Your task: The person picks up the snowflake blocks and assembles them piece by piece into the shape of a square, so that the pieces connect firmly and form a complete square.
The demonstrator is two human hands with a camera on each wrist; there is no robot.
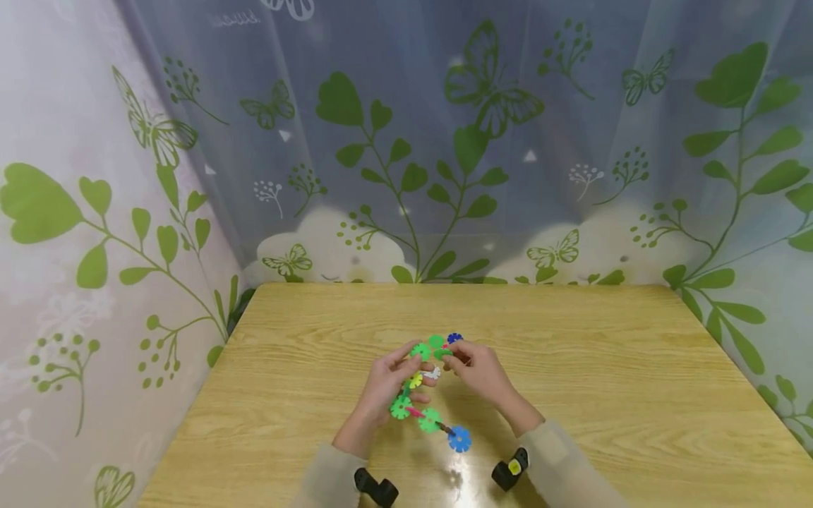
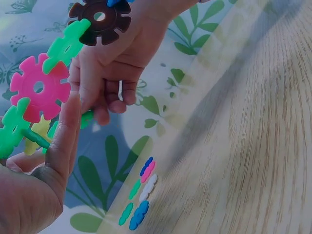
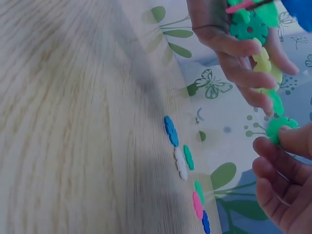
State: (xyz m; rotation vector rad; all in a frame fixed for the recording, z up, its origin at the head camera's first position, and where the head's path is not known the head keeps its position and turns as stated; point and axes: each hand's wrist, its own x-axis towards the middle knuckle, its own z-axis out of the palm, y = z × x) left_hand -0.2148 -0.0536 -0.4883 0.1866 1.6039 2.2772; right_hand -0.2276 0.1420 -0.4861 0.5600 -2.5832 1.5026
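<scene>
We find the left hand (image 1: 384, 384) with fingers curled round a disc chain (image 2: 49, 95) above the desk (image 1: 286, 346). The right hand (image 1: 480, 368) pinches a green disc (image 3: 279, 126) near the chain's end; whether joined, we cannot tell. Loose discs (image 3: 171, 130) lie beyond.

A curtain (image 1: 406, 42) printed with green butterflies (image 1: 492, 90), leaves (image 1: 470, 149) and pale clouds (image 1: 330, 229) backs a wood-grain table (image 1: 286, 395).
</scene>
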